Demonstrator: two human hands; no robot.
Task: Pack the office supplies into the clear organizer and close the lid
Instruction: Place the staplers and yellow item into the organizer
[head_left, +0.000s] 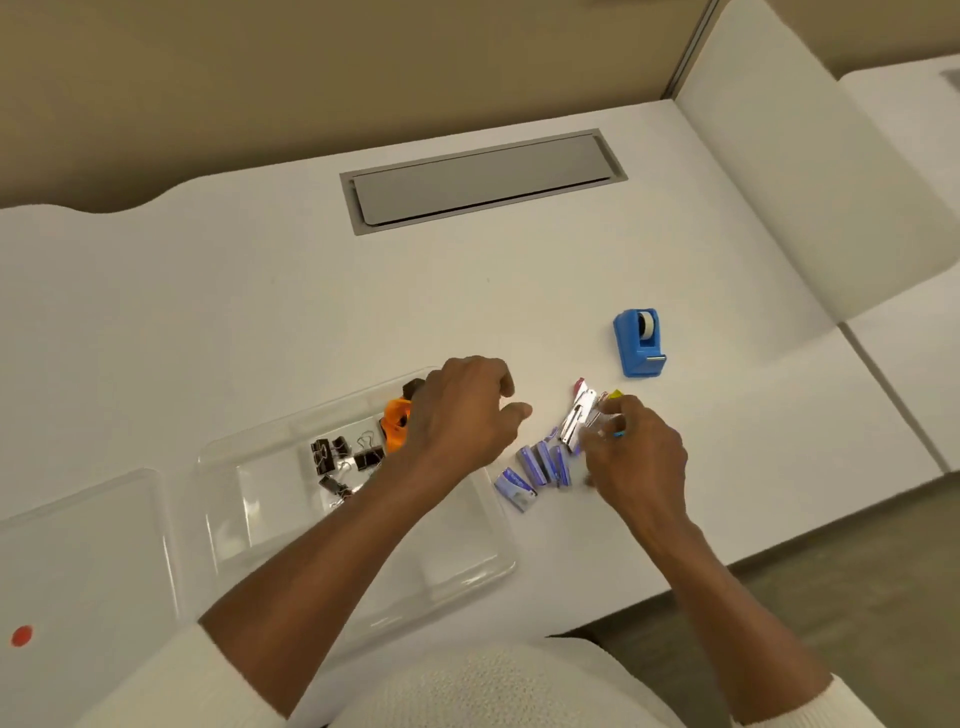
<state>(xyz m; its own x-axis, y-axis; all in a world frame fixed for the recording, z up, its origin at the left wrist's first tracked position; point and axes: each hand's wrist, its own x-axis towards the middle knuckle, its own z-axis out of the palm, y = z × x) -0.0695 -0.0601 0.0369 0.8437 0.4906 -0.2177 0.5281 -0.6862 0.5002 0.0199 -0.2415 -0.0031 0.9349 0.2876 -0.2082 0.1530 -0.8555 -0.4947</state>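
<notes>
The clear organizer (270, 519) lies open on the white desk, with several black binder clips (340, 460) and an orange item (396, 422) in its far compartments. My left hand (462, 410) hovers over its far right corner, fingers loosely curled and holding nothing. My right hand (636, 452) rests on a pile of small colourful items (615, 395) beside a silver stapler (577, 418); whether it grips anything is blurred. Several small purple staple boxes (540, 465) lie between the hands. A blue tape dispenser (640, 342) stands farther back right.
The clear lid (83, 551) lies flat left of the organizer, with a red dot (22, 635) near it. A grey cable hatch (483, 179) is set into the desk at the back. The desk's front edge drops off at the right.
</notes>
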